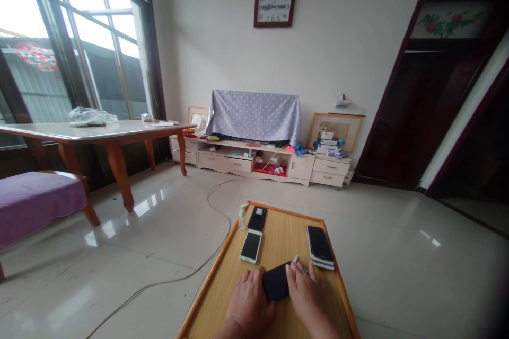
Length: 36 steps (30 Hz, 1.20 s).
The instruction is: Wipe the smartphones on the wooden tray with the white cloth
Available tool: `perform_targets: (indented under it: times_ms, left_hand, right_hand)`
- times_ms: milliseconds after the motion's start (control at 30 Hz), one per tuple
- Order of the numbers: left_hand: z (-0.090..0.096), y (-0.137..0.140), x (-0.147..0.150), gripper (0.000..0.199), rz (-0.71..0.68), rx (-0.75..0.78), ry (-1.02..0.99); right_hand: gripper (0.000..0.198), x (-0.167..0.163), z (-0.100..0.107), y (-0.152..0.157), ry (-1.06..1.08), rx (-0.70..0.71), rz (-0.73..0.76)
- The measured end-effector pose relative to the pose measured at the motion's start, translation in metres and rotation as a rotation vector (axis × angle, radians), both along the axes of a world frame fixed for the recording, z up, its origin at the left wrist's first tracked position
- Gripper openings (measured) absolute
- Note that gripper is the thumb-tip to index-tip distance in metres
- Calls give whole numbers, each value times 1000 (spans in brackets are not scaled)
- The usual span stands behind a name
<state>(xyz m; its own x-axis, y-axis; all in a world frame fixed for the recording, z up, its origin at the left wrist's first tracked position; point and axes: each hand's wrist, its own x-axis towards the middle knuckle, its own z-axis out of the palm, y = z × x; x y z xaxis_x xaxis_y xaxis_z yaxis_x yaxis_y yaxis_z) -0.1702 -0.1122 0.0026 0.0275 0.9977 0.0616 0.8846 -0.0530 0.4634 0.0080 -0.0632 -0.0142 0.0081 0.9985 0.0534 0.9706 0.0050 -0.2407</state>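
On the small wooden table, my left hand [251, 296] grips the near left side of a dark blue-black smartphone [277, 282], which lies tilted. The fingers of my right hand [305, 287] are bent over the phone's right end. A small white thing [295, 259] pokes out at those fingertips; what it is I cannot make out. Farther up on the left lie a white-framed phone [251, 246] and a black phone [256, 218]. Beside them stands a clear pump bottle [242, 217] with a pale green top. Several phones [319, 244] are stacked along the right edge.
A raised orange rim [217, 264] borders the wooden table. A cable [175, 279] runs over the tiled floor to its left. Beyond stands a white TV cabinet [226, 161] with a cloth-covered screen [256, 115]. A larger table [131, 131] is at the left.
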Motion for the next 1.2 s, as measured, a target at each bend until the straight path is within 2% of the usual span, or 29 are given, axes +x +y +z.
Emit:
perform_targets:
  times_ms: [67,200,267,333,533,600,733,833,967,1200]
  left_hand:
    - [-3,1,0,63,-2,13,-5]
    - [-8,2,0,46,-23,38,-23]
    - [-8,2,0,43,-31,57,-34]
    - [-7,2,0,46,-34,58,-38]
    - [-8,2,0,66,9,45,-20]
    - [-9,2,0,65,8,51,-30]
    - [-10,2,-1,55,-31,79,-74]
    - [-9,2,-1,49,-49,90,-73]
    - [-7,2,-1,50,-59,91,-77]
    - [-6,5,2,65,2,38,-52]
  right_hand:
    - [64,-10,2,-6,15,-3,47]
    - [59,-41,5,-30,118,-29,273]
    - [58,-46,6,-35,145,-32,321]
    - [57,-40,5,-30,127,-17,293]
    - [59,-9,2,2,-10,25,50]
    - [58,-14,2,1,-11,26,61]
    - [53,-42,2,-17,74,-10,258]
    - [52,-56,3,-25,118,-22,312]
    - [52,-53,4,-17,77,-24,277]
    - [55,-18,-2,7,16,-28,73]
